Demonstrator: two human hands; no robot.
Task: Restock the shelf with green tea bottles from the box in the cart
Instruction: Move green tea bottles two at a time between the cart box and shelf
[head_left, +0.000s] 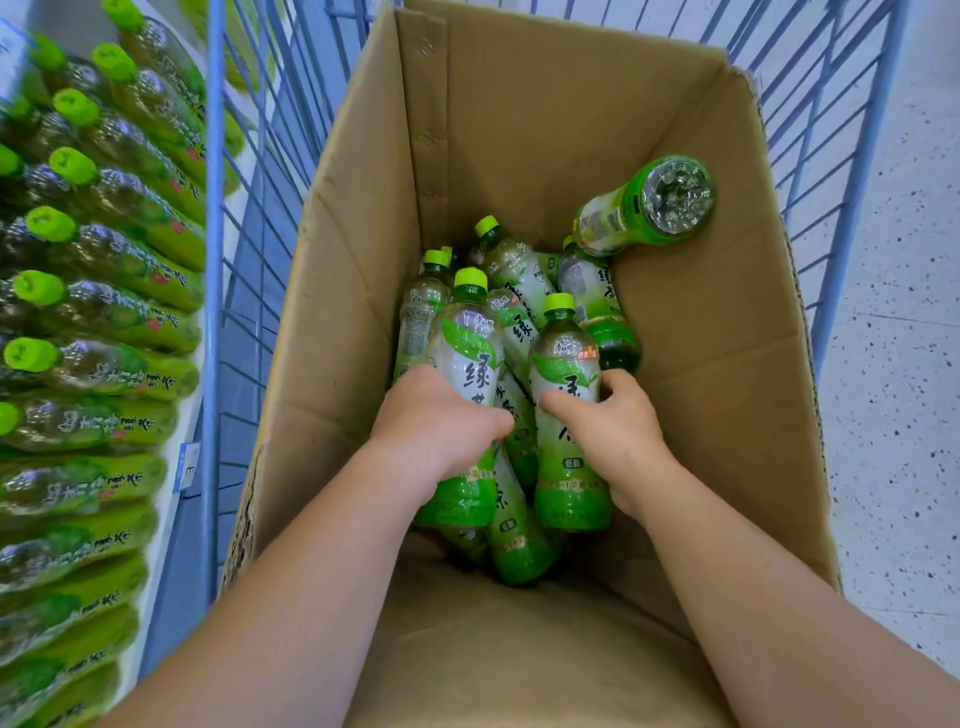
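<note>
**Both Hands on Bottles Deep in the Box**

A pale speckled floor (893, 364) ran along the right side of the view. A blue wire cart (213, 260) stood on it, its bars rising on the left and at the far end. Just beside the cart on the left stood the shelf (169, 519), white-edged and carrying a small blue price tag (189, 467). Rows of shelved bottles (104, 312) with bright green caps filled it, blurred at the frame's edge.

An open cardboard box (701, 415) filled the cart, its tall brown walls closing in around the person's bare forearms. At the bottom lay a loose pile of green tea bottles (511, 280), leaning across each other; perhaps eight or so, though the heap hid the lower ones. One upturned bottle (649, 208) leaned against the right wall, its clear base facing the camera.

The left hand (436, 421) gripped the left bottle (467, 353), its fingers wrapped round the middle of the label. The right hand (618, 426) held the right bottle (563, 364) in the same way, thumb across the front and fingers curled behind. Both bottles pointed cap-away from the person, side by side above the pile and inside the box. Each had a lime-green cap, a clear shoulder, a white label with green leaves and dark characters, and a green lower band.
</note>
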